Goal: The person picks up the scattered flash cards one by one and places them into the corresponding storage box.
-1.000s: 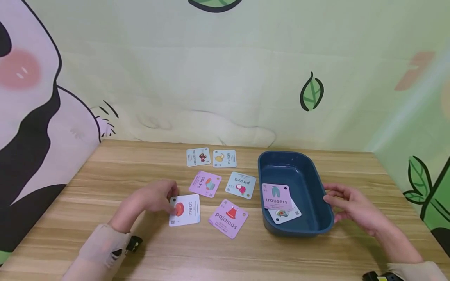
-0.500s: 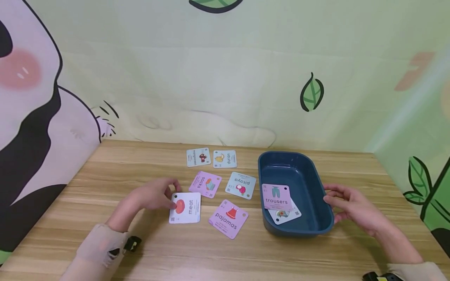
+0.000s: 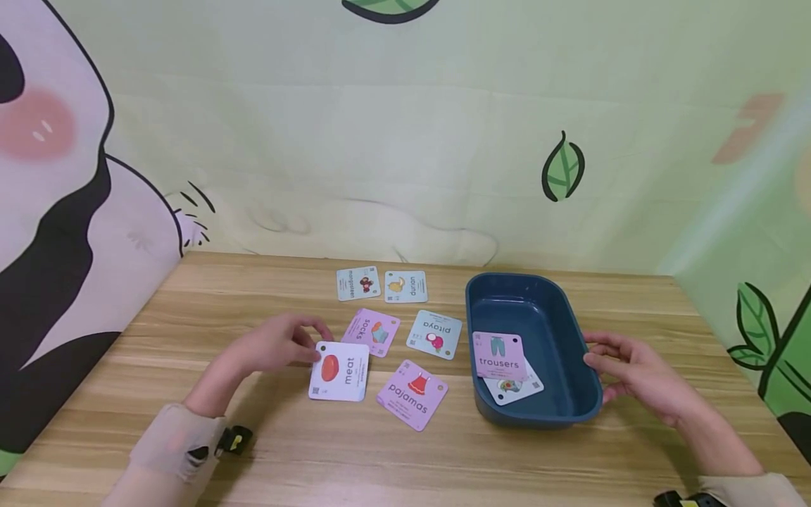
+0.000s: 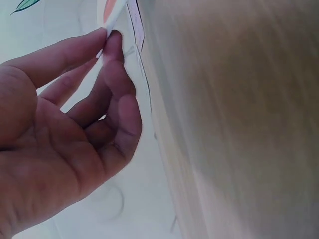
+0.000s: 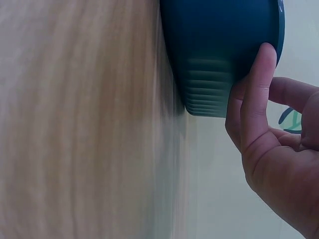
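A white flash card reading "meat" (image 3: 338, 372) is pinched at its upper left corner by my left hand (image 3: 272, 345). It is lifted at a tilt and overlaps the purple "socks" card (image 3: 370, 332) in the head view. The left wrist view has thumb and fingertips on the edge of the white card (image 4: 115, 15). My right hand (image 3: 636, 373) rests its fingers against the outer right wall of a dark blue bin (image 3: 535, 282). In the right wrist view a fingertip lies just below the bin's rim (image 5: 280, 30). Inside the bin, a purple "trousers" card (image 3: 498, 354) partly covers a white card (image 3: 529, 387).
On the wooden table (image 3: 285, 465) lie a "pajamas" card (image 3: 413, 396), a "pitaya" card (image 3: 434, 334), a "durian" card (image 3: 405, 286) and a "mangosteen" card (image 3: 357, 283). Behind the table hangs a printed backdrop (image 3: 380, 141).
My left hand has raised the "meat" card from the table and shifted it slightly right, over the corner of the "socks" card. The right hand and the bin have stayed put.
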`<state>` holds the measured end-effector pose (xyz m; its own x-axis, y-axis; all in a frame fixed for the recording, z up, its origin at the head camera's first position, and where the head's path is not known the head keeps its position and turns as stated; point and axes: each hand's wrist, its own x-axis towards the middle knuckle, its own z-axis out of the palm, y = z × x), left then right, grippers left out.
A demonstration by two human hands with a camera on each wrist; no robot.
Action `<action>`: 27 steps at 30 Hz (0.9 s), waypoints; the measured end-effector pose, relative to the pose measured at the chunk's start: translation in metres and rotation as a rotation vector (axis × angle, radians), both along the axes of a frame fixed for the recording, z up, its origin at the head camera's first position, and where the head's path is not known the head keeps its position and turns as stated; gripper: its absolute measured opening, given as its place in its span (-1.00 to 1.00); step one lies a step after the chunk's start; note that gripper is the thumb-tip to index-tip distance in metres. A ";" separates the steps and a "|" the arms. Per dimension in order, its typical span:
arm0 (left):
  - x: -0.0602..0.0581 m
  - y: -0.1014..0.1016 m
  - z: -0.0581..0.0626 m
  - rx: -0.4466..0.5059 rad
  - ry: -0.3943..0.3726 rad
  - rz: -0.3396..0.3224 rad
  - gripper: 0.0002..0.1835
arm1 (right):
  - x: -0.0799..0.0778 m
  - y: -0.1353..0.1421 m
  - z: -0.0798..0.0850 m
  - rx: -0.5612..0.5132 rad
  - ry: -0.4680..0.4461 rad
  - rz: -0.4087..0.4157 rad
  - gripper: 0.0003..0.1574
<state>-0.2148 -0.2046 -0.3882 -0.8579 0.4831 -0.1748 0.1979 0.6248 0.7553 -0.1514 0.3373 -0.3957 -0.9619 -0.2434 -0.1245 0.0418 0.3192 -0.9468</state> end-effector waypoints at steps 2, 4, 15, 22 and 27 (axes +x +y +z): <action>0.000 0.000 0.000 0.036 0.001 0.009 -0.74 | 0.000 0.000 0.000 -0.002 -0.003 -0.002 -0.30; 0.000 0.000 -0.001 0.068 0.003 0.014 -0.74 | 0.000 0.000 0.000 -0.002 -0.004 -0.003 -0.29; -0.001 0.003 0.000 0.134 -0.004 0.108 -0.72 | 0.000 0.001 -0.001 -0.009 -0.002 0.004 -0.29; 0.000 0.013 0.001 0.193 0.034 0.133 -0.70 | 0.000 0.001 -0.001 -0.014 -0.002 0.002 -0.29; 0.002 0.025 0.001 0.254 0.034 0.181 -0.68 | 0.000 0.001 -0.001 -0.015 -0.001 0.003 -0.29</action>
